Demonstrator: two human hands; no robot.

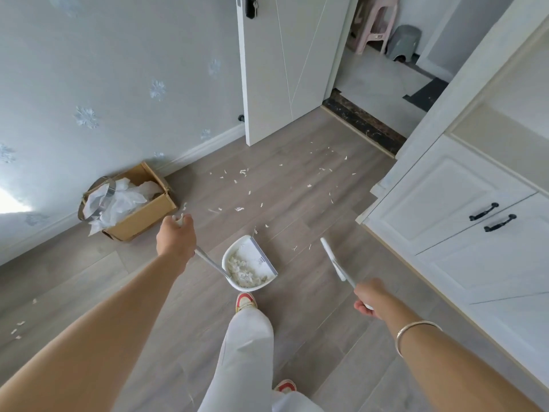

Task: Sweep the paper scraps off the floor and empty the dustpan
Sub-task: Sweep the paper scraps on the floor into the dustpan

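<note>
Hands on sweeping tools
Left hand [176, 237] grips the white plastic dustpan [235, 247] by its handle top; right hand [369, 298] grips the white broom [330, 254] handle.

A pink stool [375, 25] stands beyond the open white door [276, 69]

Glossy white plastic dustpan [249, 263], matt wood-look floor [297, 188], brown cardboard box [142, 215].

A home — wallpapered wall [104, 69], wood floor [297, 188], white cabinets [445, 203], open door [276, 69].
</note>
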